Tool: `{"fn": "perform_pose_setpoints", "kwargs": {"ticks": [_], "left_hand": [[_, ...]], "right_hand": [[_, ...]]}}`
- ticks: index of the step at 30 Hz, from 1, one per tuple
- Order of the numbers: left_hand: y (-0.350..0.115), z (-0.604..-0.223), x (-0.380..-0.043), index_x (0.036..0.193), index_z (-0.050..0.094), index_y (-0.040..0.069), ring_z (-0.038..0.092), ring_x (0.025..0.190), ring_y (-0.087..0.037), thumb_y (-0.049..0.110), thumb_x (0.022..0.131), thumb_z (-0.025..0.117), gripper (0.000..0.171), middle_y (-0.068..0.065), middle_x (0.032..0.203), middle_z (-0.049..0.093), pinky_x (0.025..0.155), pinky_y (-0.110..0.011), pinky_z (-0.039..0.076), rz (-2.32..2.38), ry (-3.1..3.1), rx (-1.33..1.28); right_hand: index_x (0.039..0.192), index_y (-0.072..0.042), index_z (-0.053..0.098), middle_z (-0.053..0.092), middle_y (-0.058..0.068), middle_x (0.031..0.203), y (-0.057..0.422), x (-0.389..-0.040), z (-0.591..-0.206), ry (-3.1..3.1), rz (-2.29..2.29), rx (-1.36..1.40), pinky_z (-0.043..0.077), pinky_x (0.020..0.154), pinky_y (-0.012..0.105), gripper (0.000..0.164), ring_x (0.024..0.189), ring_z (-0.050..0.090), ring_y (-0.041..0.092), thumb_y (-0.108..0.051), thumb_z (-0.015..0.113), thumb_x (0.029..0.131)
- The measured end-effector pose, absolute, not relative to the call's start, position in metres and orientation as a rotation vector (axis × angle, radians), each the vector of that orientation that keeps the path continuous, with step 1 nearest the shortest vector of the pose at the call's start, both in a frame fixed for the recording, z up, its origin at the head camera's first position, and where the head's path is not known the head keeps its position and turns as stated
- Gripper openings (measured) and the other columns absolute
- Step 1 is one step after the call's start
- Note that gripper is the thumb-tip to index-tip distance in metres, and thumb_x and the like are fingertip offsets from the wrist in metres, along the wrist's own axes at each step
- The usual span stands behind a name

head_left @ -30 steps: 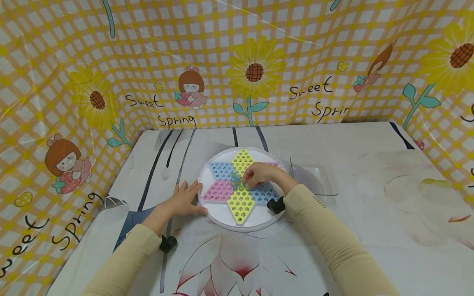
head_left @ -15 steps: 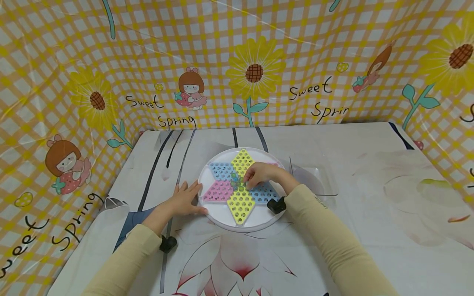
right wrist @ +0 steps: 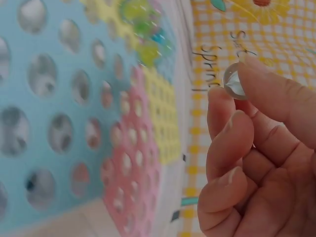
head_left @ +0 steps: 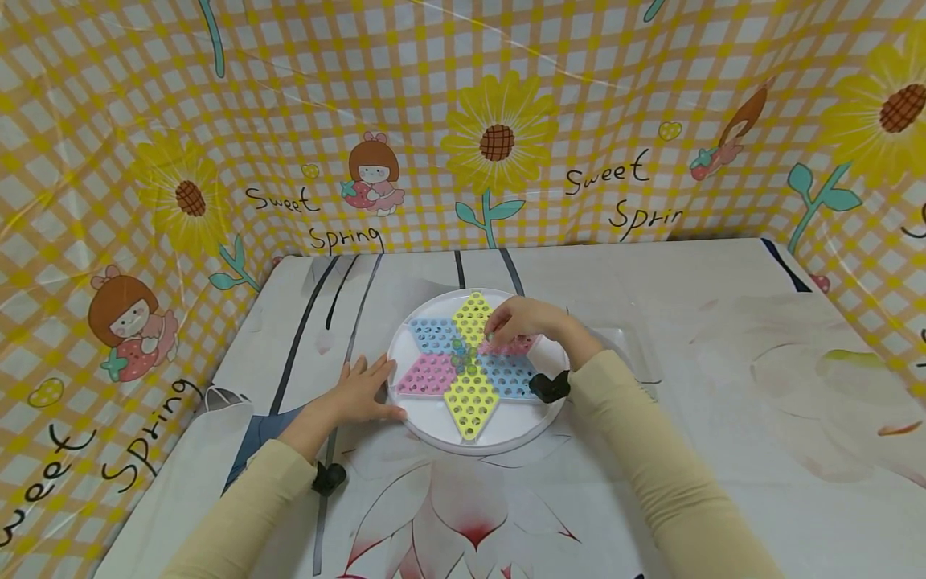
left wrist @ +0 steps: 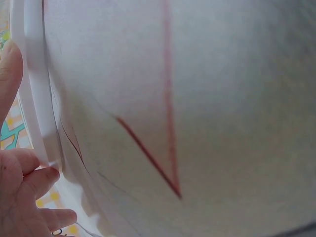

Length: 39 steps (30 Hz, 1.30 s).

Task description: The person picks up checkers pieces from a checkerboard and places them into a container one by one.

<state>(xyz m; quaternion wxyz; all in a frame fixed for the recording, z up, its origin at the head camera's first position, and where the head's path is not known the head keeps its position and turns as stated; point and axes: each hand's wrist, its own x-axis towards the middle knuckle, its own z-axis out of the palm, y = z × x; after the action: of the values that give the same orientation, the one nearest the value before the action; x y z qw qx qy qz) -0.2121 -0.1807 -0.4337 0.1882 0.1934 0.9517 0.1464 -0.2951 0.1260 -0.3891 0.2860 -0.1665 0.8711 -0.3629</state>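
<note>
A round white Chinese checkers board [head_left: 418, 420] lies on the table, with a perforated star of yellow, blue and pink points. Several green and blue marbles [head_left: 472, 354] sit grouped at the star's centre. My right hand [head_left: 519, 323] is over the pink and yellow points on the far right of the board. Between thumb and forefinger it pinches a clear marble [right wrist: 233, 81] with a white swirl, seen in the right wrist view. My left hand [head_left: 360, 392] touches the board's left rim with fingers spread; the left wrist view shows fingertips at the white rim [left wrist: 42, 94].
A transparent plastic tray [head_left: 628, 347] lies right of the board, partly behind the right arm. A white object with an opening [head_left: 224, 398] and a blue patch [head_left: 262, 442] are at the left. A checked cloth [head_left: 419, 96] stands around the table's back and sides.
My right hand has lifted from the marbles at the centre and moved away and slightly right, a marble now visible in its fingers. My left hand stays at the rim.
</note>
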Motion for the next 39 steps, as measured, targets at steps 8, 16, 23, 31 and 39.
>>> {"fn": "perform_pose_setpoints", "kwargs": {"ticks": [8, 16, 23, 31, 39], "left_hand": [[-0.181, -0.435, -0.212, 0.144, 0.024, 0.002, 0.004, 0.134, -0.051, 0.052, 0.077, 0.065, 0.093, -0.019, 0.151, 0.015, 0.106, -0.062, 0.0, 0.412, 2.681, 0.546], [-0.181, -0.436, -0.212, 0.144, 0.023, 0.002, 0.004, 0.134, -0.051, 0.052, 0.077, 0.064, 0.093, -0.02, 0.151, 0.015, 0.106, -0.062, -0.001, 0.415, 2.675, 0.553], [-0.182, -0.436, -0.212, 0.144, 0.023, 0.002, 0.003, 0.133, -0.051, 0.052, 0.077, 0.064, 0.094, -0.02, 0.151, 0.014, 0.106, -0.062, -0.002, 0.432, 2.67, 0.548], [-0.182, -0.437, -0.213, 0.144, 0.023, 0.003, 0.002, 0.134, -0.051, 0.053, 0.077, 0.065, 0.094, -0.019, 0.151, 0.014, 0.106, -0.061, -0.002, 0.428, 2.671, 0.536], [-0.182, -0.438, -0.214, 0.144, 0.023, 0.002, 0.003, 0.134, -0.051, 0.052, 0.077, 0.065, 0.094, -0.02, 0.151, 0.014, 0.106, -0.062, -0.002, 0.428, 2.672, 0.54]], "right_hand": [[0.103, -0.003, 0.063, 0.055, 0.002, 0.083, 0.149, -0.298, -0.372, 2.387, -0.989, -0.453, 0.042, 0.067, 0.029, 0.024, 0.074, 0.046, 0.017, -0.016, 0.064, 0.082], [0.103, -0.002, 0.062, 0.058, 0.001, 0.082, 0.177, -0.295, -0.36, 2.423, -1.02, -0.383, 0.041, 0.064, 0.029, 0.025, 0.073, 0.047, 0.018, -0.016, 0.064, 0.083], [0.105, 0.0, 0.061, 0.056, 0.002, 0.081, 0.197, -0.29, -0.358, 2.437, -1.021, -0.325, 0.041, 0.065, 0.029, 0.028, 0.075, 0.048, 0.019, -0.017, 0.064, 0.083], [0.107, 0.002, 0.059, 0.057, 0.002, 0.082, 0.219, -0.287, -0.361, 2.43, -1.063, -0.304, 0.042, 0.068, 0.03, 0.03, 0.077, 0.049, 0.019, -0.018, 0.064, 0.085], [0.108, 0.004, 0.058, 0.056, 0.001, 0.078, 0.243, -0.283, -0.36, 2.433, -1.084, -0.286, 0.042, 0.064, 0.028, 0.032, 0.072, 0.048, 0.016, -0.018, 0.062, 0.085]]}}
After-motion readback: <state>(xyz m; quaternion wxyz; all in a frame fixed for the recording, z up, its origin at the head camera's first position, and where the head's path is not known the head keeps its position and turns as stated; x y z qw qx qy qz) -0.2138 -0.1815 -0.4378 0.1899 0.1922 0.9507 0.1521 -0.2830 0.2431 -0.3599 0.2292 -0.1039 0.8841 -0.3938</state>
